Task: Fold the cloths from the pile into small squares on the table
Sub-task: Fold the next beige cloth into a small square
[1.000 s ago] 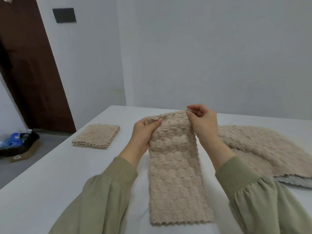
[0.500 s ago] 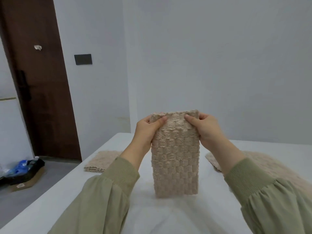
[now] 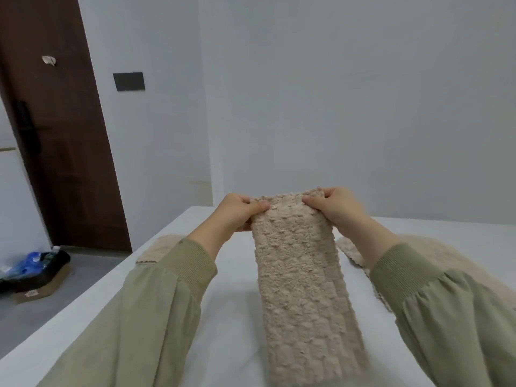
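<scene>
Sleeves, olive green, ribbed cuffs: both enter from the lower corners, cut off by the frame.
Surface [image 3: 231,317], white: bare either side of the hanging strip; its left edge runs diagonally toward the far wall, with open grey floor beyond it.
Cloth [image 3: 301,289], beige, nubbly, folded into a long narrow strip: held up above the surface, lower end cut off at the bottom edge.
Left hand [image 3: 237,213]: pinching the strip's top left corner, thumb in front.
Right hand [image 3: 335,208]: pinching the top right corner likewise.
Folded stack [image 3: 156,251], beige: at the left edge of the surface, largely hidden by the left sleeve.
Pile [image 3: 446,263] of unfolded cloths: right of the strip, partly hidden behind the right sleeve.
Cardboard box [image 3: 42,286] on the floor: bears a small label, unreadable; holds dark and blue items, indistinct.
Door [image 3: 55,135], dark brown; black wall plate [image 3: 129,81] beside it.
</scene>
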Motion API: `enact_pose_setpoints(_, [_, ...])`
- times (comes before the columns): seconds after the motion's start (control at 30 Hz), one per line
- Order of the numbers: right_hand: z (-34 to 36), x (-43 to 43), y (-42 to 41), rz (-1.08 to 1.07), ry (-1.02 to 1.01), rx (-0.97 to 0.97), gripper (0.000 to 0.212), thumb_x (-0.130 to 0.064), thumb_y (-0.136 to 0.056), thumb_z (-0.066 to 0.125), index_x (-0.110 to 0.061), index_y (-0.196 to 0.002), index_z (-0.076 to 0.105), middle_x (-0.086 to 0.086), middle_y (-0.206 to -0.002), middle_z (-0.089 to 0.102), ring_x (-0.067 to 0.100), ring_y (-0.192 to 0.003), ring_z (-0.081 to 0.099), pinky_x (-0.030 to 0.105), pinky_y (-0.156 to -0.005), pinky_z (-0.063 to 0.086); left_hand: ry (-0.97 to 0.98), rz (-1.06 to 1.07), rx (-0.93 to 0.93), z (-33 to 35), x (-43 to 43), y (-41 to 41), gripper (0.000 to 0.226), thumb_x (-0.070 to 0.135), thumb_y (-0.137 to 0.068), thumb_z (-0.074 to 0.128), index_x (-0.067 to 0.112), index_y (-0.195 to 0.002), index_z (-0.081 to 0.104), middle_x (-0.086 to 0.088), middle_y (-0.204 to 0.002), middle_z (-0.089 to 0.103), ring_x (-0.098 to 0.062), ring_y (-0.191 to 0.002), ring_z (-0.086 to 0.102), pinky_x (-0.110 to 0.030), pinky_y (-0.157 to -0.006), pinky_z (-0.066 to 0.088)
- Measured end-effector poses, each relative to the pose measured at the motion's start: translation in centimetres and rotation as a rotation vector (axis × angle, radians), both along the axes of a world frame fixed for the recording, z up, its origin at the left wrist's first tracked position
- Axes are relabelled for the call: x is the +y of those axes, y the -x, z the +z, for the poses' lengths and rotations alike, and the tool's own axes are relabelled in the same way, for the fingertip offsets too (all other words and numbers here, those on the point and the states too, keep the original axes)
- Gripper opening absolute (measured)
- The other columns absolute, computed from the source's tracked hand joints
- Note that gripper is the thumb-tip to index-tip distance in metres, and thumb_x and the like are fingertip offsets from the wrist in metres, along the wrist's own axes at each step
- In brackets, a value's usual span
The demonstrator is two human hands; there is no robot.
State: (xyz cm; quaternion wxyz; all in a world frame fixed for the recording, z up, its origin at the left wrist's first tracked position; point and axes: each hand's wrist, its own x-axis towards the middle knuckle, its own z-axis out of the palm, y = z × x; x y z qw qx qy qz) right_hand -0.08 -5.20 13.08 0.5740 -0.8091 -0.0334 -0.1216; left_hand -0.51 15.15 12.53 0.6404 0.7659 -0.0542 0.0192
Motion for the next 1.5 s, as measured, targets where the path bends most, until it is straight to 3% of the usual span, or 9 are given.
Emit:
enact_pose_setpoints(0.07, [-1.4,0.1,-0.7,-0.027,0.087,0.029,0.025,-0.023,-0.082,0.073,-0.007,-0.068,0.058,0.006,-0.063,0.056,0.015,-0.052,0.05,0.018,-0.046,0.041,-0.193,0.081,-0.029,-1.8,0.1,-0.9,0.029,0.022,-0.081,0.074,0.011,-0.063,0.053,-0.002,-0.066,0.057,-0.016,-0.066,0.06,-0.029,-0.066,0.056])
enact_pose_setpoints(0.2, [-4.1,0.1,-1.9,-0.04,0.292,0.056,0.052,-0.025,-0.08,0.074,-0.017,-0.05,0.033,-0.003,-0.049,0.03,0.013,-0.045,0.029,0.025,-0.044,0.023,-0.441,0.178,-0.078,-4.7,0.3,-2.5,0.053,0.027,-0.08,0.073,0.017,-0.052,0.029,0.0,-0.052,0.027,-0.017,-0.049,0.027,-0.027,-0.049,0.022])
enact_pose_setpoints(0.33, [-5.8,-0.2,-3.0,-0.064,0.422,0.091,0.057,-0.03,-0.082,0.072,-0.016,-0.047,0.028,-0.003,-0.042,0.026,0.013,-0.037,0.025,0.023,-0.041,0.023,-0.395,0.202,-0.025,-6.5,-0.1,-3.5,0.042,0.021,-0.083,0.07,0.015,-0.053,0.041,-0.001,-0.046,0.044,-0.014,-0.036,0.044,-0.019,-0.04,0.031])
enact_pose_setpoints(0.5, [-6.9,0.3,-3.6,0.006,0.115,0.157,0.02,-0.014,-0.09,0.061,-0.002,-0.074,0.063,0.013,-0.068,0.068,0.019,-0.048,0.062,0.029,-0.054,0.054,-0.027,0.215,0.023,-7.7,-0.5,-4.1,0.017,0.006,-0.09,0.059,0.01,-0.074,0.063,-0.012,-0.07,0.066,-0.02,-0.055,0.065,-0.024,-0.051,0.051])
enact_pose_setpoints(0.63, [-7.8,0.6,-3.6,0.006,-0.063,0.099,0.015,-0.01,-0.096,0.049,-0.004,-0.093,0.062,0.015,-0.074,0.069,0.017,-0.049,0.065,0.022,-0.048,0.052,0.07,0.236,-0.061,-8.9,-0.7,-4.4,0.017,0.008,-0.092,0.054,0.016,-0.083,0.067,-0.008,-0.08,0.07,-0.022,-0.073,0.07,-0.033,-0.072,0.058])
enact_pose_setpoints(0.77, [-9.9,0.6,-2.1,0.034,-0.125,0.129,0.014,-0.007,-0.097,0.046,-0.002,-0.094,0.059,0.016,-0.073,0.068,0.015,-0.048,0.064,0.022,-0.049,0.053,0.122,0.212,-0.041,-10.8,-0.8,-2.5,0.017,0.008,-0.094,0.052,0.008,-0.102,0.067,-0.008,-0.083,0.071,-0.019,-0.073,0.071,-0.03,-0.066,0.059])
enact_pose_setpoints(1.0, [-13.9,-0.4,1.9,0.052,-0.463,0.193,0.026,-0.014,-0.093,0.045,-0.006,-0.088,0.069,0.016,-0.086,0.068,0.028,-0.076,0.063,0.032,-0.066,0.049,0.33,0.112,0.072,-14.1,-0.5,2.7,0.017,0.012,-0.091,0.056,0.013,-0.086,0.072,-0.003,-0.084,0.071,-0.02,-0.079,0.068,-0.027,-0.071,0.055])
enact_pose_setpoints(1.27, [-16.4,-1.0,5.4,-0.055,-0.041,0.044,0.014,-0.002,-0.086,0.058,-0.008,-0.089,0.07,0.002,-0.06,0.051,0.0,-0.037,0.037,0.011,-0.04,0.03,0.204,0.056,0.154,-15.7,-0.4,5.6,0.016,-0.004,-0.085,0.062,0.003,-0.099,0.067,-0.01,-0.071,0.064,-0.013,-0.054,0.066,-0.018,-0.052,0.054])
enact_pose_setpoints(1.5, [-16.4,-1.2,5.3,-0.071,0.105,0.048,0.018,-0.003,-0.083,0.057,-0.016,-0.087,0.069,-0.003,-0.057,0.041,0.002,-0.041,0.035,0.011,-0.043,0.03,-0.049,0.054,0.094,-15.4,-0.2,6.4,0.023,0.006,-0.083,0.068,0.019,-0.102,0.069,0.001,-0.056,0.056,-0.007,-0.045,0.055,-0.016,-0.043,0.043])
